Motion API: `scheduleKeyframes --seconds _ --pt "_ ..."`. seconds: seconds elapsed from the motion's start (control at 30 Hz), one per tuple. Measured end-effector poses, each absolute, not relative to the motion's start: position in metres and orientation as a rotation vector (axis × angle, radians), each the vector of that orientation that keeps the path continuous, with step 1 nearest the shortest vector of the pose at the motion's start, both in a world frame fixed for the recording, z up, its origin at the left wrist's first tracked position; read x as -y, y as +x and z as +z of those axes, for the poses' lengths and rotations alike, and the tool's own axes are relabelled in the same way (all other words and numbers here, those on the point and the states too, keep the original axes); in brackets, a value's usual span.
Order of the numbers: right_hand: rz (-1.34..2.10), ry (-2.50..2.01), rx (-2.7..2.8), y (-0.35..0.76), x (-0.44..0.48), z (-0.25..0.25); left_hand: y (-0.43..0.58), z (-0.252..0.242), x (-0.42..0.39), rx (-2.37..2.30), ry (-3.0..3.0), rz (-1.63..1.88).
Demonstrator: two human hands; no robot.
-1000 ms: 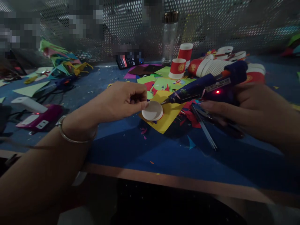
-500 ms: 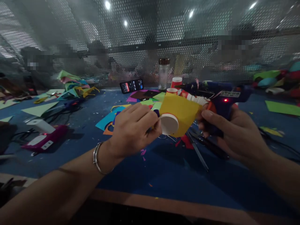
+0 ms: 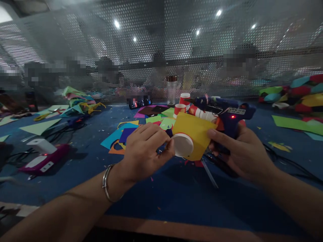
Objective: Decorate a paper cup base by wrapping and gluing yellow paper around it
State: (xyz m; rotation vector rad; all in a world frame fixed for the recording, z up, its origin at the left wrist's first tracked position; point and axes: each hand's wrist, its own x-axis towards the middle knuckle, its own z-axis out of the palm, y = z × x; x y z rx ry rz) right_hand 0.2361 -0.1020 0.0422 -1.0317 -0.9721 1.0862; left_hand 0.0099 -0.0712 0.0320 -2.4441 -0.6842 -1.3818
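Observation:
My right hand (image 3: 243, 146) is closed around a dark blue hot glue gun (image 3: 230, 122) with a red light glowing on its side. Its thumb and fingers also pinch the right edge of a sheet of yellow paper (image 3: 196, 132). Against that sheet's lower left sits a paper cup (image 3: 183, 145), its round white base facing me with a thin red edge. My left hand (image 3: 147, 149), with a bangle at the wrist, is closed in a pinch by the cup's left edge; what its fingertips hold is hidden.
Behind the yellow sheet are red-and-white paper cups (image 3: 185, 99), a glass bottle (image 3: 172, 90) and a phone (image 3: 140, 103). Coloured paper (image 3: 117, 134) lies to the left, beyond a purple power strip (image 3: 47, 164). Scissors or a similar long tool (image 3: 210, 174) lie below the hands; cables (image 3: 295, 168) run at right.
The view has tilted up slightly, so things sit lower. The yellow sheet and cup have turned a little towards me. Both hands keep their closed grip.

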Motion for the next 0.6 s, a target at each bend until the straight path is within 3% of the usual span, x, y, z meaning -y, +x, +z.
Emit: scheduleKeyframes --seconds 0.33,0.6 --pt "1.061 -1.017 0.927 0.237 0.1 0.044 0.02 0.019 0.057 1.516 -3.107 -2.121" --pt "1.086 -1.1 0.905 0.24 0.098 0.042 0.013 0.025 0.045 1.387 -3.497 -1.787"
